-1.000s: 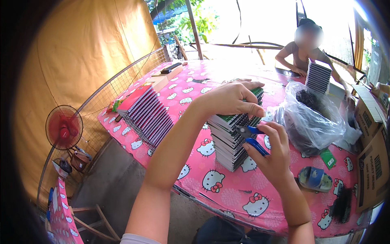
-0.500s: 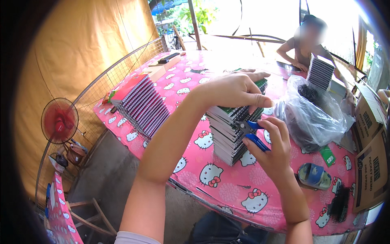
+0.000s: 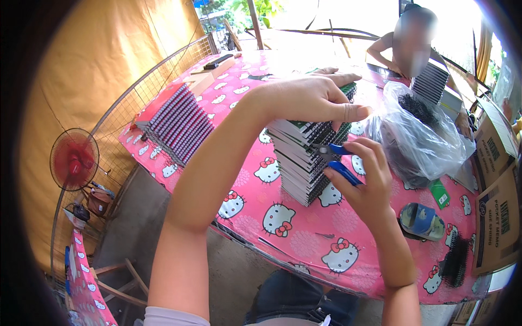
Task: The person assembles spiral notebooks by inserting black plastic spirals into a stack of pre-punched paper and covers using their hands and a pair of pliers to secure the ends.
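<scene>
A tall stack of spiral-bound notebooks (image 3: 291,163) with green covers stands on the table, page edges and black coil bindings towards me. Across its top lies my left hand (image 3: 312,98), fingers stretched out and thumb pointing right. My right hand (image 3: 372,182) grips small blue-handled cutting pliers (image 3: 343,174) at the stack's right side. Their handles are spread, and the metal jaws meet the coil edge of a notebook in the upper part of the stack. Whether a wire lies between the jaws is too small to tell.
Another stack of notebooks (image 3: 176,127) stands at left. To the right are a clear plastic bag (image 3: 408,146) of black coils, a blue tape roll (image 3: 421,220), loose black coils (image 3: 455,263) and cardboard boxes (image 3: 495,231). A person (image 3: 405,49) sits across the pink table (image 3: 244,195).
The whole view has shifted a little, so the table sits higher in it. My left hand stays on the stack, and the pliers remain at about the same place on the coil edge.
</scene>
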A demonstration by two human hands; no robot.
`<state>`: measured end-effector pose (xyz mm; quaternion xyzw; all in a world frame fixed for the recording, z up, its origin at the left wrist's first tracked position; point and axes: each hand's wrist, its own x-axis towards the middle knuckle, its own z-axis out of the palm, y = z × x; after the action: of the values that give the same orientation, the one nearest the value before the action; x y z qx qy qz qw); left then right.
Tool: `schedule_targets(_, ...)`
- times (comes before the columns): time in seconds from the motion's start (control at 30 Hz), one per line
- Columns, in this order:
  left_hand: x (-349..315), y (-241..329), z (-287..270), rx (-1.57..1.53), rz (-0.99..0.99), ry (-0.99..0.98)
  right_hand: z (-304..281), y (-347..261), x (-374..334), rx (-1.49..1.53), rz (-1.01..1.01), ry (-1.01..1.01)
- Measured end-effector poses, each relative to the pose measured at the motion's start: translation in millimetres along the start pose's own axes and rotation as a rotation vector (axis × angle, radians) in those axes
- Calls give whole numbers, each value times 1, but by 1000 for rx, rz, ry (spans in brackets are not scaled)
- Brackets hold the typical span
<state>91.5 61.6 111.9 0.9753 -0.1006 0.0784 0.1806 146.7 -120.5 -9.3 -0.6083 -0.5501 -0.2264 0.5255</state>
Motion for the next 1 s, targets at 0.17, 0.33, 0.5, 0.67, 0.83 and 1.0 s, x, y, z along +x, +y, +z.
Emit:
schedule_targets(0.17,1,-3,2,-15,41,5,-12,17,8,1023,927,-485)
schedule_targets(0.33,0,3,3,60,99,109,-12,-2,0,754,786,-330)
schedule_targets(0.5,-1,7,0,265,185,32,-21,-16,-13,-209,49,-81)
schedule_targets(0.67,5,16,-2,226,84,-110,-15,-16,-8,-413,-119,-63)
schedule_targets(0.83,4,9,1,165,99,-75,-16,-18,0,14,183,-248)
schedule_targets(1.0,6,8,1,93,142,-52,-32,4,21,951,1108,-680)
